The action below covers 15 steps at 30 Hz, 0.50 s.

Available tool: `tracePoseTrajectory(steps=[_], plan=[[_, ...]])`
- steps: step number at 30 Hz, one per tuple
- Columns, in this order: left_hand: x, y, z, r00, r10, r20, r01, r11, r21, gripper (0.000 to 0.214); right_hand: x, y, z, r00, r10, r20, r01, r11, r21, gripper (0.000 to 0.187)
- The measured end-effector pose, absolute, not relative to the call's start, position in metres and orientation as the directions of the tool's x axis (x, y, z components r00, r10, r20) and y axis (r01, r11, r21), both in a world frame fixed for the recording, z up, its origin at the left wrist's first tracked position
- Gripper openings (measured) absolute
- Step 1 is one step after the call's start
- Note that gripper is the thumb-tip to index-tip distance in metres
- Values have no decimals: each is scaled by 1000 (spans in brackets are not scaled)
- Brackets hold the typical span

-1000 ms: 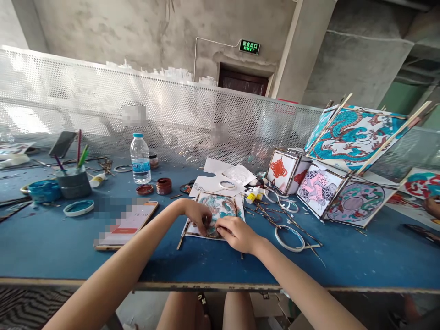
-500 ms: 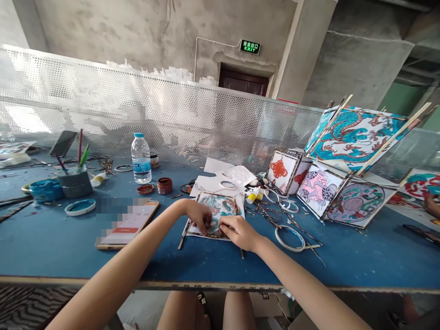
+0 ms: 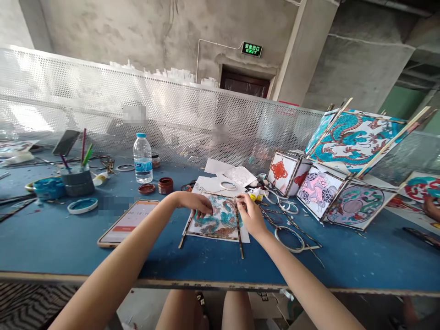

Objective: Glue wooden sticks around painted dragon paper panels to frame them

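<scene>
A sheet with a teal and reddish-brown painted picture (image 3: 220, 220) lies flat on the table before me, edged by a frame of thin dark-mottled wooden sticks (image 3: 240, 238). The stick ends stick out past its near edge. My left hand (image 3: 195, 203) rests over the picture's upper left part, fingers bent down and slightly apart, holding nothing visible. At the upper right corner, my right hand (image 3: 252, 214) has thumb and fingertips pinched on the top of the right-hand stick. Its palm hangs over the sheet's right edge. The fingertips partly cover that corner.
Left stand a phone (image 3: 125, 224), a teal lid (image 3: 82, 206), a brush cup (image 3: 77, 181), a water bottle (image 3: 142, 158) and a brown paint jar (image 3: 165, 185). Right are tape rolls (image 3: 289, 239), loose sticks, a glue bottle (image 3: 256, 197) and painted lanterns (image 3: 321, 192). A mesh divider (image 3: 192, 119) runs behind.
My right hand has moved from the picture's near edge up to its far right corner. My left hand has shifted slightly up and away, uncovering more of the picture.
</scene>
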<state>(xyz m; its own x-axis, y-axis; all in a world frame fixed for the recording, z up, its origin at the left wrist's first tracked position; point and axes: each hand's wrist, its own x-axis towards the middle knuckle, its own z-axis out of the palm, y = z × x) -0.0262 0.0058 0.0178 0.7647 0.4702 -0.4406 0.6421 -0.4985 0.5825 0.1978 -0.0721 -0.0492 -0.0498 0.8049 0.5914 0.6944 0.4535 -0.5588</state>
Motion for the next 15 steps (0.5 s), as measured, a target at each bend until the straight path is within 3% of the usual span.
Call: tracePoseTrajectory(steps=[3, 4, 8, 15], plan=[[-30, 22, 2, 481, 863, -158, 834, -395, 385, 38, 210, -59, -60, 6, 875, 484, 807, 282, -519, 27], [-29, 27, -6, 395, 916, -70, 873, -351, 338, 39, 213, -55, -64, 6, 894, 448, 842, 237, -485, 30], [-25, 42, -33, 279, 955, 100, 905, -296, 306, 46, 220, -47, -77, -28, 939, 343, 919, 159, -361, 39], [-19, 49, -34, 242, 967, 82, 809, -247, 533, 45, 219, -44, -79, -30, 952, 305, 900, 158, -406, 38]])
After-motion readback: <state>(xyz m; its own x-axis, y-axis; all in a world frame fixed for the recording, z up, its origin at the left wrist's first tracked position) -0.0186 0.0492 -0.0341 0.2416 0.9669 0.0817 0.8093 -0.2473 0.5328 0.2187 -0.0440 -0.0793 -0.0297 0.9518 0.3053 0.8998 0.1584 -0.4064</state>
